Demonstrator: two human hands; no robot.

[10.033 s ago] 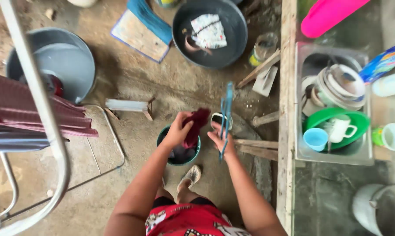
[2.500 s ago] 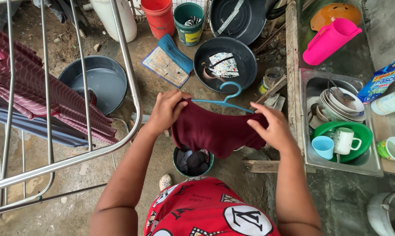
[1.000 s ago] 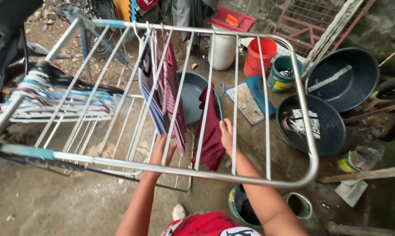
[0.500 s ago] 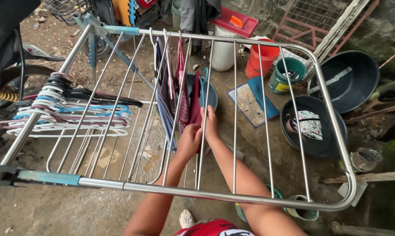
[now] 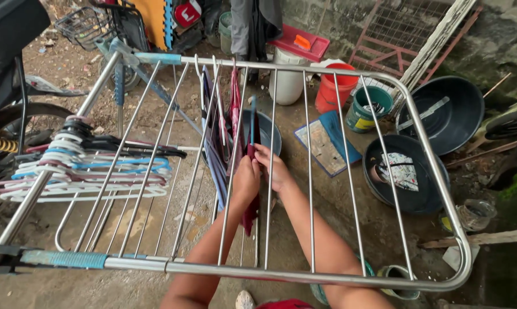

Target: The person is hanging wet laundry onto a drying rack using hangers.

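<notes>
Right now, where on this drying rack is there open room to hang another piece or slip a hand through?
Free: the rods right of the hands, toward the drying rack rim. Crowded: the maroon garment, hung clothes, and hanger pile at the left.

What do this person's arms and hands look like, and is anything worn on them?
Both arms are bare along all that shows, with no sleeves in view. The left hand and right hand wear no gloves, and no rings, watch or bracelets are visible. A sliver of red clothing shows at the bottom edge.

Both arms reach forward, left hand (image 5: 246,178) and right hand (image 5: 274,169) side by side.
</notes>
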